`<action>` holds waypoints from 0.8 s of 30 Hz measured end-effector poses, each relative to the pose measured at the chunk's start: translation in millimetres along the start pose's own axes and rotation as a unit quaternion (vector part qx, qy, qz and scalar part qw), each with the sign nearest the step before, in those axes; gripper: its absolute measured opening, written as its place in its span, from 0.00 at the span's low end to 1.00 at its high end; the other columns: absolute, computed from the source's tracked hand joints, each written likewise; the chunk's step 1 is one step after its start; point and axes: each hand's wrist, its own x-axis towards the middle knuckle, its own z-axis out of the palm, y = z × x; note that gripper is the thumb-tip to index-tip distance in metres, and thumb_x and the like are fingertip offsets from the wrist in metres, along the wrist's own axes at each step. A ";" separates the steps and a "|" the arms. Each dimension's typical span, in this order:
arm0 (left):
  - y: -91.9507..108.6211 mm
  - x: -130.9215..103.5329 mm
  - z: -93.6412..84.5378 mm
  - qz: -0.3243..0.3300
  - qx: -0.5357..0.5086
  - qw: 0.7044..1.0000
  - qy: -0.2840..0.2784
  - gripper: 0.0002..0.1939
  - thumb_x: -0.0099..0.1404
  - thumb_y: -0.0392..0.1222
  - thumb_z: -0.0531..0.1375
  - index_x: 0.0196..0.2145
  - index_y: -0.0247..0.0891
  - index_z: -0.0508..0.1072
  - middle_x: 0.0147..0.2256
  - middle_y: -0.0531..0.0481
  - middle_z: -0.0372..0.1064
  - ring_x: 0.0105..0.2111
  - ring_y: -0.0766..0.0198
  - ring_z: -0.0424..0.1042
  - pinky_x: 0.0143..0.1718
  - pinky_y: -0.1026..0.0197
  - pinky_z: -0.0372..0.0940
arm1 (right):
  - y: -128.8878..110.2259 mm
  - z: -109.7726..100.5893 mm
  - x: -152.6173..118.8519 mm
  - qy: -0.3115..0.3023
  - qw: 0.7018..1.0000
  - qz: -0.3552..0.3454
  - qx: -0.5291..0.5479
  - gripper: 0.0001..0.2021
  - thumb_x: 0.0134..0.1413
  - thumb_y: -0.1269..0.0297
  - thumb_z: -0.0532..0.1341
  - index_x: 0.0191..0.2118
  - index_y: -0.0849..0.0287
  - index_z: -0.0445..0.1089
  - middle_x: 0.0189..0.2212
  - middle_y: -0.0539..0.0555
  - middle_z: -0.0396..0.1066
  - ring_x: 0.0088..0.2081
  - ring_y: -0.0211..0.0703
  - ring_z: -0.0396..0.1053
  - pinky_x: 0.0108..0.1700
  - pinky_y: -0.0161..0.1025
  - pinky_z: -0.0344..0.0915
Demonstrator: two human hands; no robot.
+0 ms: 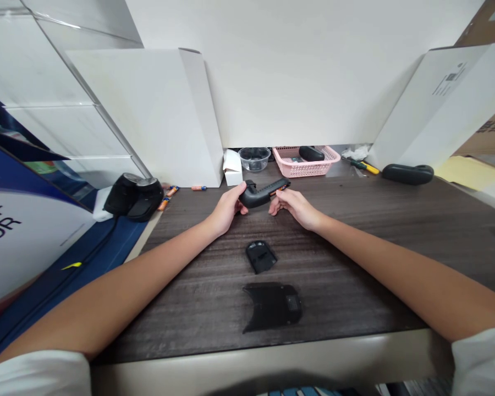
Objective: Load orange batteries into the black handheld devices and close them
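Between thumb and fingers of the left hand (228,208), clamping the thick left end of the device (259,197); with the right hand (295,207), reaching the slim right end from the near side, fingers curled close to an orange strip (279,190); cannot tell whether pinching there or only resting against it; so placed between the two hands, above the dark table (355,231).

Black and bent like a shallow elbow; fat and rounded at the left, slimmer toward the right; bearing a short stub, jutting up at the left end; uneven along the upper edge, in detail too small to make out; open on the right part, with the orange strip showing there, much like the loose batteries (198,188) in colour.

Pointing slim end to the right and slightly up in view; running, by long axis, mostly left to right across the body, tilted up at the right; turned, at the stub, upward.

Nearer the body, with a small cover (261,257) flat on the table; nearer still, with a larger plate (274,306), hollowed at its left edge; beyond the hands, with a pink basket (306,170).
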 end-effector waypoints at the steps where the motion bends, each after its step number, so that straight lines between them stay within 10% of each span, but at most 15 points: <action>1: -0.2 0.6 0.1 -0.001 -0.010 1.000 0.008 0.27 0.64 0.67 0.69 0.34 0.38 0.75 0.26 0.54 0.64 0.24 0.68 0.62 0.22 0.64 0.58 | 0.3 0.4 0.1 0.003 1.000 -0.002 0.004 0.26 0.60 0.35 0.69 0.37 0.58 0.76 0.31 0.55 0.80 0.34 0.45 0.76 0.42 0.44 0.72; 24: -3.3 2.6 -2.4 0.009 0.016 0.999 0.034 0.28 0.63 0.68 0.68 0.35 0.37 0.75 0.27 0.54 0.64 0.25 0.68 0.63 0.21 0.65 0.58 | 4.7 5.4 1.2 0.062 0.997 -0.043 -0.024 0.27 0.56 0.40 0.74 0.49 0.54 0.71 0.36 0.50 0.76 0.31 0.39 0.73 0.37 0.41 0.74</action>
